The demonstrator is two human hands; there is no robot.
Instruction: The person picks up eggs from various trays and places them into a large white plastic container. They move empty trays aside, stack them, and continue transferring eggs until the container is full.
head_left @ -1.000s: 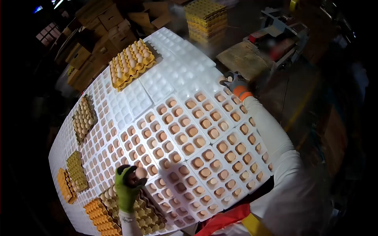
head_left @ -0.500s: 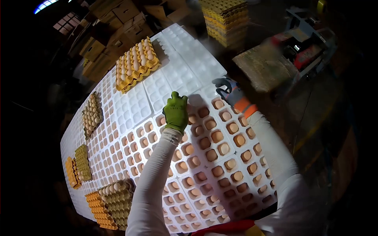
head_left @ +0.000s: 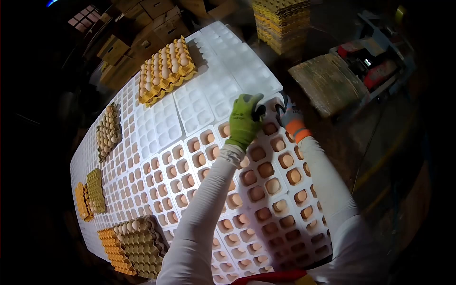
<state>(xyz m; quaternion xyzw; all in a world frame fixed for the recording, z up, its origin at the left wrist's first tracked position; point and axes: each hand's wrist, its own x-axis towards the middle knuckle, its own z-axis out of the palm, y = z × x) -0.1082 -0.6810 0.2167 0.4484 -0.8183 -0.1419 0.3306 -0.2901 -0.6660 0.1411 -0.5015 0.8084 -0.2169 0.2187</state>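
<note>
My left hand [head_left: 244, 121], in a green glove with dark fingertips, is bent over the white foam trays where the egg-filled pockets meet the trays with bare pockets. Its thumb and forefinger are apart, and no object shows between them. Facing it, my right hand [head_left: 292, 118] wears a grey glove with an orange cuff. Its curved, parted fingers are at the outer edge of the foam tray [head_left: 270, 102], close to the left fingertips. Below both hands, brown eggs [head_left: 286, 160] sit singly in the deep foam pockets. Foam trays with bare pockets [head_left: 192, 111] lie beyond.
A yellow tray of eggs [head_left: 166, 69] rests on the foam at the far side. More egg cartons [head_left: 140, 247] lie along the left. Cardboard boxes [head_left: 156, 28], a tall stack of egg trays [head_left: 281, 23] and a pallet jack with a board [head_left: 327, 80] stand beyond the table.
My left hand has moved right, across the foam, up close to my right hand. The right hand has shifted slightly and turned its fingers down at the tray edge. The view has shifted slightly.
</note>
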